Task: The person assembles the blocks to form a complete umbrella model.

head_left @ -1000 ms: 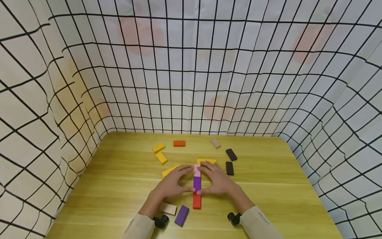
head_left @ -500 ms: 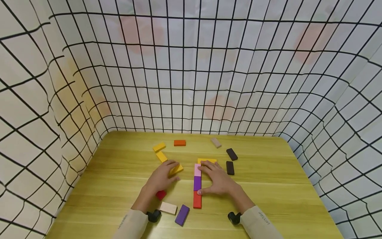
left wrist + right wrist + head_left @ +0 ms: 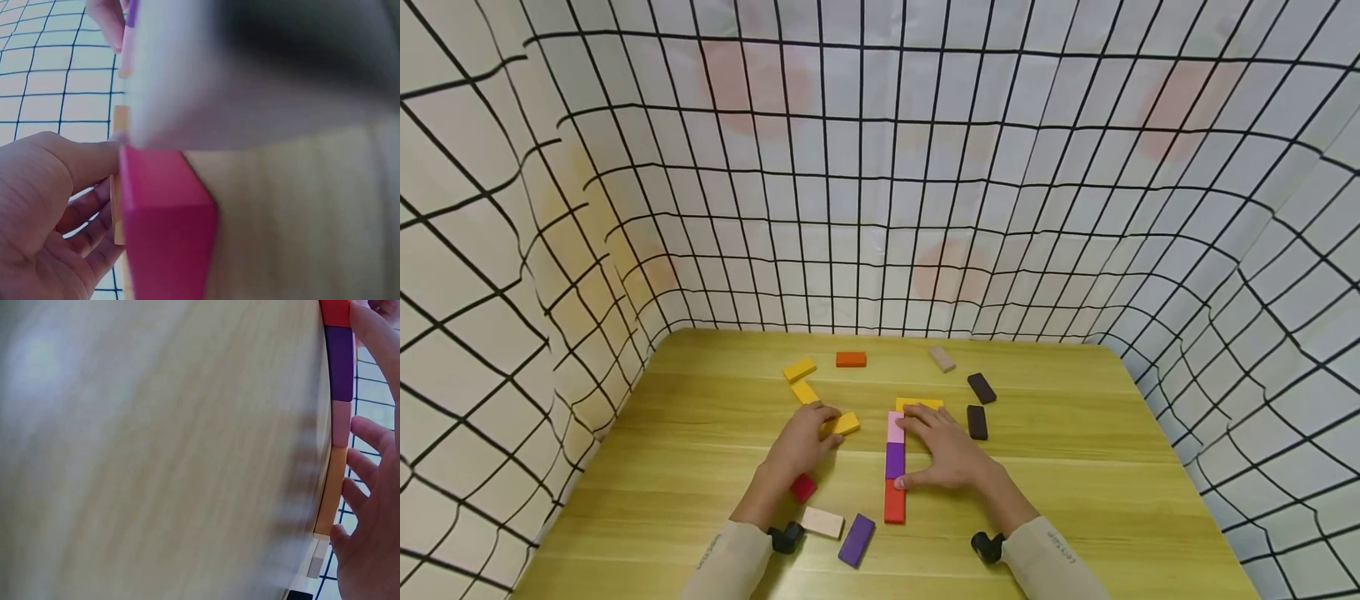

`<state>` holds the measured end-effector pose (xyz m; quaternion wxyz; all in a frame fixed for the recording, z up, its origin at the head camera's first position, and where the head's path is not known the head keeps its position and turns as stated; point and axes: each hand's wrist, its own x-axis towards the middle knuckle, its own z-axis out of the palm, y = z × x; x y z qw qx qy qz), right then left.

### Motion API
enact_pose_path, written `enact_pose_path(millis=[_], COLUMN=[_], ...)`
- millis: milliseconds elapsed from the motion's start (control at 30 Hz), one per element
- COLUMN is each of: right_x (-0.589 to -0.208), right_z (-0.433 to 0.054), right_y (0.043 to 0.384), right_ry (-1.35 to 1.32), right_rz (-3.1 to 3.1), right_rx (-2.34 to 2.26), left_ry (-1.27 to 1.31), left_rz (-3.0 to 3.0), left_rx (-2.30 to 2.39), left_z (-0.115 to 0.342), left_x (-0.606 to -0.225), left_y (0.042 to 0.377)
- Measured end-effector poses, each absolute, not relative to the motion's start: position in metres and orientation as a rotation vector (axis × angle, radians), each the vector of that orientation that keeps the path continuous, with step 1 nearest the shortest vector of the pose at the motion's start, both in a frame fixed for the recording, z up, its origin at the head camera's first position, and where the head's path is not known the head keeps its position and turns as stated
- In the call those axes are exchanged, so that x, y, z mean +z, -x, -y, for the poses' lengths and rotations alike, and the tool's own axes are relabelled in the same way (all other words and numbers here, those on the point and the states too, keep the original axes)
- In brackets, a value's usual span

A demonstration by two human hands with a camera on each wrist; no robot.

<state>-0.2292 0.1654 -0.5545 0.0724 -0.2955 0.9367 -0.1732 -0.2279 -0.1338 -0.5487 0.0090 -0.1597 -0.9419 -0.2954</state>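
Between thumb and curled fingers, left hand (image 3: pixel 800 442) is pinching oblong yellow block (image 3: pixel 847 423); right hand (image 3: pixel 950 452), fingers spread wide, is touching smooth, straight block row (image 3: pixel 895 461) alongside.

slanted yellow block (image 3: pixel 846 423) | pink block (image 3: pixel 895 427), purple block (image 3: pixel 895 460), red block (image 3: pixel 894 502): end to end | crosswise yellow block (image 3: pixel 920 403) beyond

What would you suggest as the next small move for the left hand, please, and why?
I would probably have the left hand slide the yellow block it pinches toward the pink block: bare table lies between them, and the right hand touches the pink block, so it could perhaps steady it.
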Motion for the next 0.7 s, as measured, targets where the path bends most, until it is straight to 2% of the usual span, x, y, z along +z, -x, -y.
enact_pose_path(millis=[400,700], right_x=[-0.554,-0.555], right_z=[-0.164,-0.166], right_y=[0.227,0.228], right_ry=[0.884,0.867], right_rz=[-2.794,-2.796], right_rx=[-0.55,-0.553], left_ry=[0.522,0.635], left_rz=[2.94,2.921], left_rx=[-0.924,-0.838], left_z=[0.123,0.115], left_x=[-0.532,-0.521], left_y=[0.236,0.255])
